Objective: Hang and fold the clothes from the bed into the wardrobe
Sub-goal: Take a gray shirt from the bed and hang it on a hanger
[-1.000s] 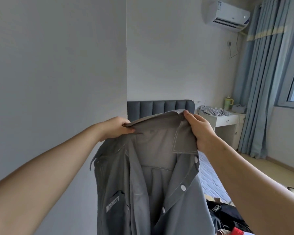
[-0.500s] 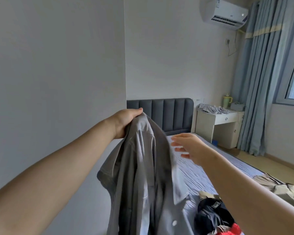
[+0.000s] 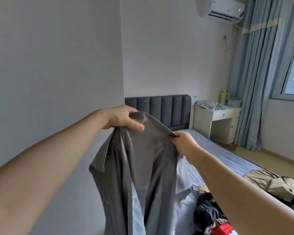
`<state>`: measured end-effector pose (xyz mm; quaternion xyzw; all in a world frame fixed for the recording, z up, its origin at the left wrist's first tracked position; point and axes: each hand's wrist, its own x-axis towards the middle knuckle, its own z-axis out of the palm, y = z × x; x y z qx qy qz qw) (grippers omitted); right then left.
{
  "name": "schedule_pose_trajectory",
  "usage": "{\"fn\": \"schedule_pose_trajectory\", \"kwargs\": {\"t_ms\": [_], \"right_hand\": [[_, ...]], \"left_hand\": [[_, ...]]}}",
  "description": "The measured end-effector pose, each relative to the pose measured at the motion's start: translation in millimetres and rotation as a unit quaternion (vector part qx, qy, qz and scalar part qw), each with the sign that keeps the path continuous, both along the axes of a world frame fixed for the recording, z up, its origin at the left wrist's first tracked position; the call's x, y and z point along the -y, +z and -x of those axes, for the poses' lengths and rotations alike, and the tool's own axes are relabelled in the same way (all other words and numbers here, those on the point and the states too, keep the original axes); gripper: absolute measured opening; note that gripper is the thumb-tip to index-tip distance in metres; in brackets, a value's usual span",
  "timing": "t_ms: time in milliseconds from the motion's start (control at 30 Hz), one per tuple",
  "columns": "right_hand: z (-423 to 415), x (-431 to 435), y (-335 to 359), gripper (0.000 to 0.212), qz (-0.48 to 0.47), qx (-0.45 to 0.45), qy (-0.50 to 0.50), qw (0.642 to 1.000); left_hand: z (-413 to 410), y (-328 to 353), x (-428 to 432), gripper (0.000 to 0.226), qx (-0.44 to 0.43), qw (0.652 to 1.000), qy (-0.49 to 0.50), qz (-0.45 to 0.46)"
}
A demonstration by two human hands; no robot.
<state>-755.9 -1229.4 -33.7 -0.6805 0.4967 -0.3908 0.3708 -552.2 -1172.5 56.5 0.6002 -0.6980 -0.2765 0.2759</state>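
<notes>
Progress: early, by the look of it. One grey shirt (image 3: 143, 167) is off the bed (image 3: 227, 158) and held up in the air beside its near edge, hanging full length. No hanger in sight. The wardrobe is not clearly in view, and I cannot tell whether the plain grey panel at left belongs to it.

Left to do: a dark garment (image 3: 209, 212), something red (image 3: 222, 228) and a tan garment (image 3: 275, 184) lie heaped on the bed at lower right. More crumpled grey cloth (image 3: 209, 105) sits on the white table (image 3: 217, 114) past the headboard. Whether it counts for this job is unclear. Nothing visible is hung or folded yet.

Left hand (image 3: 120, 118): arm stretched forward and up, fingers (image 3: 134, 125) curled over the top of the shirt with the thumb pressed on the near face of the cloth. A firm grip that carries most of the weight.

Right hand (image 3: 185, 143): arm reaching in from lower right, a little lower than the left. Its fingers (image 3: 176, 135) pinch the upper edge of the shirt, pulling the cloth taut between the two hands.

Judgement: the shirt is being spread at the top, likely to find collar and shoulders before it goes on a hanger.
</notes>
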Motion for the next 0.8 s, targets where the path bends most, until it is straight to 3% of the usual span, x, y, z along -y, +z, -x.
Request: {"fn": "schedule_pose_trajectory", "kwargs": {"t_ms": [100,200,233,333,500,633,800], "right_hand": [[0,10,18,0.023,0.081,0.01,-0.032,0.996],[5,16,41,0.02,0.158,-0.004,-0.065,0.985],[8,18,47,0.019,0.174,-0.012,-0.077,0.982],[15,25,63,0.018,0.202,-0.021,-0.104,0.974],[16,29,73,0.022,0.21,-0.018,-0.142,0.967],[13,27,73,0.02,0.19,0.028,-0.144,0.971],[13,21,71,0.021,0.166,0.039,-0.147,0.974]], "left_hand": [[-16,2,5,0.032,0.24,0.968,0.077,0.015],[-29,9,10,0.018,0.314,0.929,0.164,0.109],[-33,12,10,0.007,0.307,0.924,0.184,0.135],[-47,21,8,0.023,0.252,0.92,0.238,0.183],[-57,27,6,0.01,0.125,0.909,0.295,0.268],[-59,28,5,0.014,-0.017,0.933,0.286,0.218],[-60,25,3,0.012,-0.058,0.948,0.248,0.191]]}}
